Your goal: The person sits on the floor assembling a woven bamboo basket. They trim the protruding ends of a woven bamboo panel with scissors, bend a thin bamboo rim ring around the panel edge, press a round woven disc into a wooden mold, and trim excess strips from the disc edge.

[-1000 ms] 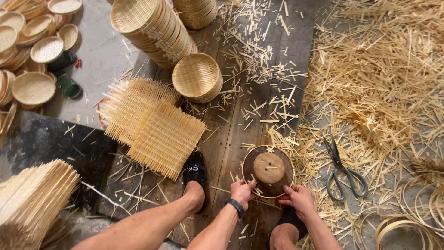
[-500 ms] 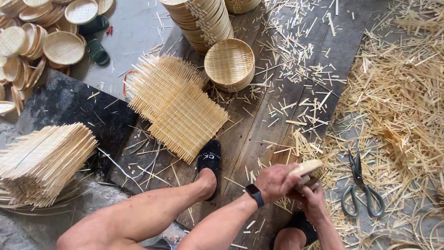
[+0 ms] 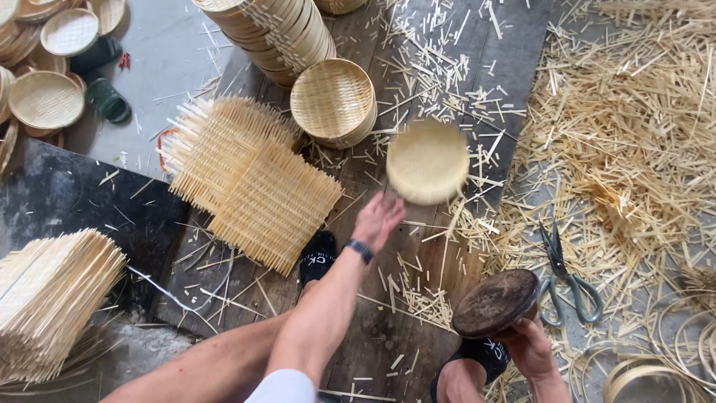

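1. Round pale woven bamboo tray [image 3: 427,162], blurred, shows above the plank floor just beyond the left hand [image 3: 378,220], apart from its fingertips.
2. That left hand is open, fingers spread and loose, holding nothing; a dark band sits on its wrist.
3. The right hand [image 3: 531,347] grips the lower edge of a dark round wooden mould [image 3: 497,303], tilted up near the right knee.
4. Grey metal scissors [image 3: 564,277] lie just right of the mould on straw-coloured bamboo offcuts [image 3: 634,142].
5. A finished shallow woven basket [image 3: 333,102] sits beyond the tray, beside a leaning stack of similar baskets [image 3: 276,33].
6. Two square woven bamboo mats [image 3: 250,179] overlap left of the hand, near a black sandal [image 3: 318,256] on the left foot.
7. A bundle of thin bamboo strips [image 3: 52,295] lies at the far left.
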Demonstrator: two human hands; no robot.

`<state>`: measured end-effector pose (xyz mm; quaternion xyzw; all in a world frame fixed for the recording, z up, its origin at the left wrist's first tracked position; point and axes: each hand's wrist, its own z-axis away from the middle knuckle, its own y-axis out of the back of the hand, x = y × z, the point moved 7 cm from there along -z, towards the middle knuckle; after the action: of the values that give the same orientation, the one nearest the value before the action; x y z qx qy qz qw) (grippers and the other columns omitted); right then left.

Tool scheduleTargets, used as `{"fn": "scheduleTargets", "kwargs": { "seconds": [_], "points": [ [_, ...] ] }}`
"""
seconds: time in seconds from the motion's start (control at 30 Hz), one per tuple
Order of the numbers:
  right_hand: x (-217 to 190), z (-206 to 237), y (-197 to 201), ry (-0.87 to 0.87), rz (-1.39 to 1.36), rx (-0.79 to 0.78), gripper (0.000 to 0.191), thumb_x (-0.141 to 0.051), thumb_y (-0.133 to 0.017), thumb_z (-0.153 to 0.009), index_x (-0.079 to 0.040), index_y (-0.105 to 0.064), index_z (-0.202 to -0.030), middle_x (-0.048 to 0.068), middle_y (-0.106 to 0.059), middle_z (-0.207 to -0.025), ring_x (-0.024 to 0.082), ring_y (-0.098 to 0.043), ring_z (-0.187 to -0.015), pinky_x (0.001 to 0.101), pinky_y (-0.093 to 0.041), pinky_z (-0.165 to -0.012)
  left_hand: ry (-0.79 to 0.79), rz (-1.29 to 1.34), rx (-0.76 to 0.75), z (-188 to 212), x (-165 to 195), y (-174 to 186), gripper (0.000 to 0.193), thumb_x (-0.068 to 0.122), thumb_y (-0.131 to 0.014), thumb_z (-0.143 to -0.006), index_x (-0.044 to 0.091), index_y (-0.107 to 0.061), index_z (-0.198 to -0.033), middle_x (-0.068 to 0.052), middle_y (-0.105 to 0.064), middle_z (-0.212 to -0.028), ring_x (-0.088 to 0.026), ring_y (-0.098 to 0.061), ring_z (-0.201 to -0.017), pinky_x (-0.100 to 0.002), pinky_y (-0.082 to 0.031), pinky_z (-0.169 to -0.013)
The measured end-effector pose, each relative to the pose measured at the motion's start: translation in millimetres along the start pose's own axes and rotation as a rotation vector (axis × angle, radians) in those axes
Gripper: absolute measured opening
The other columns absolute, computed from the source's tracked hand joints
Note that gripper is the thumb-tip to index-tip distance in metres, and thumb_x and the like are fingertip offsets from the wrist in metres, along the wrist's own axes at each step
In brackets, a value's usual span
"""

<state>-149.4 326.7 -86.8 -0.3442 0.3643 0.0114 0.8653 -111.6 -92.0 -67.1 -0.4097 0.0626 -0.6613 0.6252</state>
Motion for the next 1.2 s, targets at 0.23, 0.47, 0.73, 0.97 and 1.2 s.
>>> {"fn": "scheduleTargets", "kwargs": {
  "seconds": [0.23,0.47,0.73,0.97,1.2],
  "points": [
    [-3,-14,-70,-0.021,-0.102,-0.008,0.047,-0.029,-0.05,-0.099,0.002,-0.055,-0.135,0.018,-0.066,-0.128,0.03,-0.066,-0.116,0.0493,-0.053,-0.101,0.409,-1.138,-0.076,62,-100,-11,0.064,0.05,-0.059,-0.108,-0.012,-0.072,-0.117,-0.019,-0.074,-0.105,-0.028,-0.072,-0.087,-0.042,-0.062,-0.072],
    [5,-29,-93,-0.243,0.431,0.196,0.051,-0.038,-0.054,-0.1,0.004,-0.06,-0.129,0.021,-0.07,-0.116,0.032,-0.071,-0.098,0.0451,-0.063,-0.074,-0.267,-1.132,-0.072,71,-54,26,0.039,0.022,-0.077,-0.087,0.002,-0.072,-0.119,-0.012,-0.078,-0.11,-0.019,-0.072,-0.097,-0.033,-0.058,-0.088],
    [47,-37,-107,-0.212,0.182,0.127,0.027,-0.015,-0.062,-0.094,0.0,-0.061,-0.117,0.015,-0.075,-0.107,0.025,-0.075,-0.09,0.0361,-0.063,-0.07,-0.495,-2.562,0.48,64,124,63,0.098,0.017,-0.068,-0.073,-0.003,-0.023,-0.157,-0.029,-0.008,-0.167,-0.045,-0.007,-0.154,-0.059,-0.012,-0.122],
    [62,-30,-84,-0.299,0.383,0.146,0.033,-0.03,-0.066,-0.095,0.001,-0.068,-0.107,0.014,-0.075,-0.095,0.021,-0.074,-0.082,0.0337,-0.06,-0.066,-0.461,-2.45,0.393,78,140,94,0.095,0.024,-0.072,-0.081,-0.004,-0.022,-0.157,-0.033,-0.008,-0.166,-0.053,-0.005,-0.154,-0.058,-0.009,-0.126],
    [69,-28,-57,-0.244,0.321,0.185,0.032,-0.028,-0.063,-0.099,0.002,-0.067,-0.107,0.014,-0.073,-0.091,0.02,-0.071,-0.078,0.0324,-0.059,-0.065,-0.761,-2.167,0.35,97,125,80,0.058,0.01,-0.062,-0.089,-0.006,-0.048,-0.144,-0.03,-0.046,-0.152,-0.046,-0.04,-0.145,-0.055,-0.029,-0.123]
  ]
}}
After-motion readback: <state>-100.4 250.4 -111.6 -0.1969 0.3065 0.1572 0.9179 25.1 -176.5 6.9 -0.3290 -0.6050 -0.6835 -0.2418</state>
